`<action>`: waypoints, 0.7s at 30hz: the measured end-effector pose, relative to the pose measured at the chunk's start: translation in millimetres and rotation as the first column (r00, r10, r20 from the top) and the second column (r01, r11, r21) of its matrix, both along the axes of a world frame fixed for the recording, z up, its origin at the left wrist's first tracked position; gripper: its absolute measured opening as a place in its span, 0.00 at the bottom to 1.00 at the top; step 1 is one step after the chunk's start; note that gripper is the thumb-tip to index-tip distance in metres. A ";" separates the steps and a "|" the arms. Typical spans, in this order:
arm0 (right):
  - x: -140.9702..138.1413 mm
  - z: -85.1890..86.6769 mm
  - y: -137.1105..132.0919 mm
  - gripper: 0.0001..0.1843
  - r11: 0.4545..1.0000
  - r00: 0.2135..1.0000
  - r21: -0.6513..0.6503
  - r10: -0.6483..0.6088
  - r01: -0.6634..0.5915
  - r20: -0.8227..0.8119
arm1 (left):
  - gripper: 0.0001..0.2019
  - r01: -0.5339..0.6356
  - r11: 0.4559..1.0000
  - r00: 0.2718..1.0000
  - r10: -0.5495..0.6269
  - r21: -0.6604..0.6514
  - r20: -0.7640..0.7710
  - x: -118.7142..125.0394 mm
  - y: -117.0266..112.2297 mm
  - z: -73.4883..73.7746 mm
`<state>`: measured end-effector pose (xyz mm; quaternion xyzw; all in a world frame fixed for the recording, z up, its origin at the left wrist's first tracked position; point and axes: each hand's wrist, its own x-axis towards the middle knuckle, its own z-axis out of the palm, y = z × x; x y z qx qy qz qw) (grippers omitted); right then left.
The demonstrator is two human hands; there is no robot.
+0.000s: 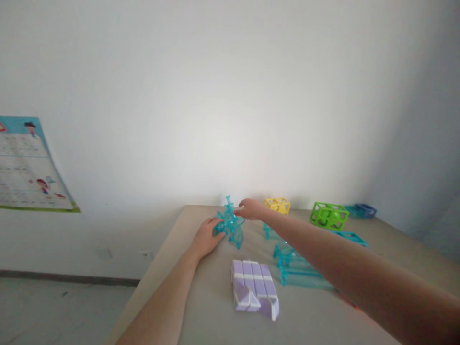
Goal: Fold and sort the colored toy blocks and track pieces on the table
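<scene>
My left hand (207, 238) rests low over the table and is closed round the left side of a clear turquoise plastic toy piece (235, 235), an upright cluster with curved, leaf-like parts and a knobbed top. At the right edge of that piece is my right hand (250, 210), with its fingers bent and their tips apart. Whether those tips touch the plastic is hard to make out. Nearer to me lies a lilac and white folding block puzzle (253, 282). Under my right forearm, more clear turquoise tubes (302, 273) lie partly hidden.
Along the back of the table (212, 306) stand a yellow openwork block (277, 205), a green openwork block (328, 215) and a dark blue piece (366, 210). A flat turquoise frame (350, 237) lies right of them. The wall (230, 105) rises behind; a poster (32, 163) hangs left.
</scene>
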<state>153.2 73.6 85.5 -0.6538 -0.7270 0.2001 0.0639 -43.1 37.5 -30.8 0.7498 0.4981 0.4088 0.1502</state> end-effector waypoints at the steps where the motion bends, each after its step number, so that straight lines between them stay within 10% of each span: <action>1: 11.1 6.3 -8.6 0.16 0.999 0.998 0.007 0.039 -0.040 0.045 | 0.21 -0.003 1.000 1.000 0.003 0.000 -0.014 0.2 -0.2 0.0; 5: 62.3 27.7 -47.5 0.23 0.971 0.951 -0.055 0.237 -0.231 0.198 | 0.20 -0.013 1.000 0.997 0.014 0.013 -0.074 2.0 0.2 -0.1; 11: 127.7 11.3 -91.2 0.75 0.870 0.732 -0.252 0.493 -0.423 0.471 | 0.18 -0.074 0.996 0.982 0.080 0.044 -0.171 11.4 4.1 -3.9; 21: 134.7 -25.7 -98.6 0.56 0.893 0.846 -0.058 0.442 -0.447 0.298 | 0.18 -0.133 0.988 0.954 0.150 0.081 -0.259 17.8 2.1 -7.3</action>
